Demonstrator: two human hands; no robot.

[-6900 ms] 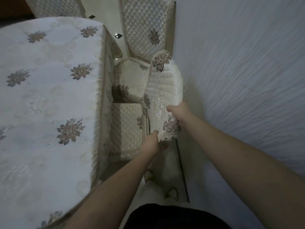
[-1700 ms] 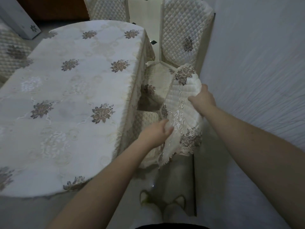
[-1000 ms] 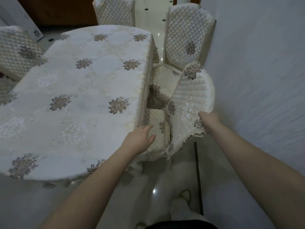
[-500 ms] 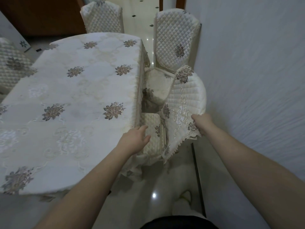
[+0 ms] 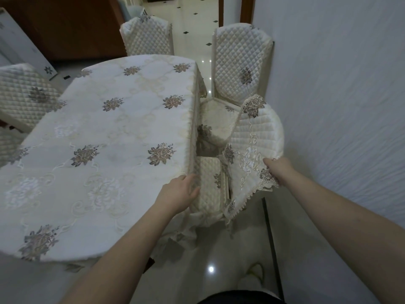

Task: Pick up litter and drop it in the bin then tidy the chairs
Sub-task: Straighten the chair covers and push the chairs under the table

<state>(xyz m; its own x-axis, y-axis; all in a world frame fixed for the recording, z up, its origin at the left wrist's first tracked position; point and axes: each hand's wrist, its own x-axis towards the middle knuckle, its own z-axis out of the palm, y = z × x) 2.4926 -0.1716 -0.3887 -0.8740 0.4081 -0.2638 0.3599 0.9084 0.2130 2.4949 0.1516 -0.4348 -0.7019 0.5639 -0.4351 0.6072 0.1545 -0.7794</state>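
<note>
Presently listed: near chair point(image 5: 210, 183), quilted cream cover, tucked against the counter point(image 5: 105, 139) beside the wall point(image 5: 339, 106). Right hand point(image 5: 277, 170) grips the lace-edged cover point(image 5: 256, 150) over its backrest. Left hand point(image 5: 179, 194), fingers relaxed and spread, hovers at the counter's cloth edge near the seat. Second chair point(image 5: 238, 69) just beyond; two more across the counter.

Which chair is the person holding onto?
The nearest chair, by the wall. The right hand grips its lacy cover; the left hand rests by its seat. The other chairs stand untouched.
</note>
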